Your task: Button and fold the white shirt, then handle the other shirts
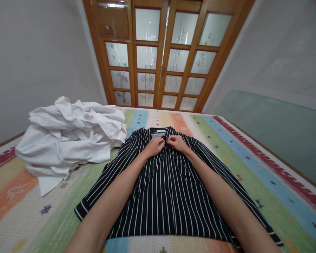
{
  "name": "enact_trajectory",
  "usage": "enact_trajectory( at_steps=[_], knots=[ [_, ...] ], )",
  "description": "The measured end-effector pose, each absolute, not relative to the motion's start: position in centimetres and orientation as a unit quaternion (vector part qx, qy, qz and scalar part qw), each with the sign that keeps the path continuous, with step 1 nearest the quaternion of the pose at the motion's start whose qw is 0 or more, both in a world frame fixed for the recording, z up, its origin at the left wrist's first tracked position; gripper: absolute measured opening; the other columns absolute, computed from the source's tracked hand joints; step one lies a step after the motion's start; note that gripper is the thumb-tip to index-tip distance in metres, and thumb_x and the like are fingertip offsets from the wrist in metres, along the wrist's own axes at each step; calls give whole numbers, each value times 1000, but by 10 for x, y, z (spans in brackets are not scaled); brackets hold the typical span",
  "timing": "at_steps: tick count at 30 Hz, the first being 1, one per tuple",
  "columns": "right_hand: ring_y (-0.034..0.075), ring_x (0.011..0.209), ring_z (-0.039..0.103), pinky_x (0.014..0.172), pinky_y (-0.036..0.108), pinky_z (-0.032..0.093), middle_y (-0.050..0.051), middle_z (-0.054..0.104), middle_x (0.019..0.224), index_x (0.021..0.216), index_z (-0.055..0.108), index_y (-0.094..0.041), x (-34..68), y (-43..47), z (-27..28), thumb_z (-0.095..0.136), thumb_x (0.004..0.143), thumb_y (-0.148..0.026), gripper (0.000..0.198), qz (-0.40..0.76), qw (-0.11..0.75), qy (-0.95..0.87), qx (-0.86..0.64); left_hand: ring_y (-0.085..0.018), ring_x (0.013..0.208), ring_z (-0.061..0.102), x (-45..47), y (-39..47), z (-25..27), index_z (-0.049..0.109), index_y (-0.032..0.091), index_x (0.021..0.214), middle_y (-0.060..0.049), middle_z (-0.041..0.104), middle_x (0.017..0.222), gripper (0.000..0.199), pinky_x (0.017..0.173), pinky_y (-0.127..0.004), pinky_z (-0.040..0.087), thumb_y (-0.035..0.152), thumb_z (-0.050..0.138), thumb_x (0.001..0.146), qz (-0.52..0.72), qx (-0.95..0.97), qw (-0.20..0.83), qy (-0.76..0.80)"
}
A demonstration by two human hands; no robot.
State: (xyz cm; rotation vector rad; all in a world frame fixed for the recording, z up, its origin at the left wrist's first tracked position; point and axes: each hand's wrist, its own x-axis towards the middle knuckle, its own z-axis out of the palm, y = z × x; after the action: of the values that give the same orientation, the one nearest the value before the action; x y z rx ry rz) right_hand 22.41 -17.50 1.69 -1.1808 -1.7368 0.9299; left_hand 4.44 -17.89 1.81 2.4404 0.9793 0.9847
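A black shirt with white stripes [163, 196] lies front up, its collar at the far end and its sleeves spread to both sides. Just below the collar, my left hand [156, 146] pinches the shirt's front edge with closed fingers. Close beside it, my right hand [177, 143] is also closed on the front placket. A small gap separates the two hands. Whatever button or buttonhole lies between the fingertips is too small to make out. My forearms cover parts of the shirt's body and sleeves.
A rumpled heap of white shirts [76, 137] lies to the left, close to the striped shirt's sleeve. Beneath everything is a colourful striped cover [226, 140]. Wooden doors with frosted panes [158, 56] stand beyond the far edge. A pale green board [274, 130] borders the right side.
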Motion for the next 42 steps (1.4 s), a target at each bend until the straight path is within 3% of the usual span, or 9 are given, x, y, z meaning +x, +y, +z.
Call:
enact_trajectory(
  at_steps=[12,18,25,42],
  knots=[
    [6,36,38,38,19,28,-7,47,44,61,55,-17,221,-181,22,64,61,-29,15,455,432,-645,-436,-15,67,53,46,-176,17,60,16,73,0,57,69,15,68,-26,42,14,48,83,355,844,191,353],
    [6,36,36,38,19,29,-8,43,41,61,57,-17,218,-185,27,69,64,-37,24,437,446,-646,-439,-16,76,54,47,-180,17,61,16,77,-4,56,84,16,75,-29,45,21,49,87,367,842,152,366],
    [6,35,36,36,18,26,-7,44,41,59,60,-16,220,-186,30,67,62,-35,21,452,438,-620,-468,-18,78,58,47,-180,17,63,15,81,-5,61,79,17,77,-31,46,19,48,88,348,852,149,362],
    [7,38,39,38,18,32,-5,47,43,57,59,-16,223,-181,24,58,63,-30,16,438,419,-653,-454,-19,85,61,48,-178,16,62,15,85,-7,66,88,16,82,-32,47,14,47,85,340,848,178,366]
  ],
)
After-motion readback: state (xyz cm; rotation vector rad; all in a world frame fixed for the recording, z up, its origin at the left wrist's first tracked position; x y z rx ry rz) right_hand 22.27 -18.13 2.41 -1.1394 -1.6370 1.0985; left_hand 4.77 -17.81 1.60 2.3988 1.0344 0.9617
